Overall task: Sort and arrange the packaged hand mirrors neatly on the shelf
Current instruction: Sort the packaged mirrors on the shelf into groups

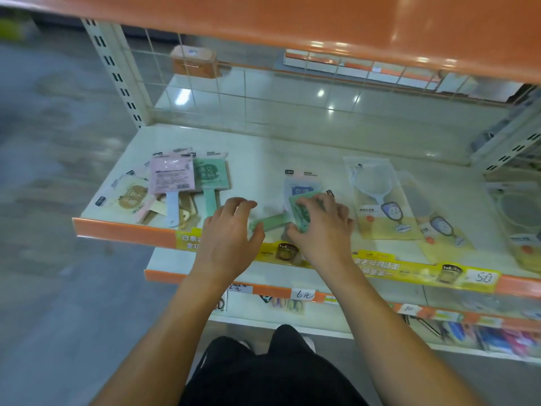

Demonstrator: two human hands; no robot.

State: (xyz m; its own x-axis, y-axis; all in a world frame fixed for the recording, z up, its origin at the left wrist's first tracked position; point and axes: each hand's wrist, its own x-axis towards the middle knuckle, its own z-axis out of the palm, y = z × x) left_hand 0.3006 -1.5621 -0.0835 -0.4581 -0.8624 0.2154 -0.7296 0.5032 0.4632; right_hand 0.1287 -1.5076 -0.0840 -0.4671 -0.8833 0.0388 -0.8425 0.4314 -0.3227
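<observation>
- My right hand (320,227) grips green mirror (298,213), frame centre; handle points left, long axis sideways.
- My left hand (231,227) hovers beside the handle, fingers loosely spread, empty.
- Mirror pile (172,183) left on white shelf (263,153); wire grid behind.

Bright overhead light, glare on shelf (292,159), blurred, warped edges.

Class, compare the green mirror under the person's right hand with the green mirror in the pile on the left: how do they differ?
The held green mirror lies handle leftward, gripped by the right hand; the pile's green mirror points its handle toward the shelf's front edge, untouched. The first lies over a blue-white pack; the second beside a pink pack. Both are green and packaged.
</observation>
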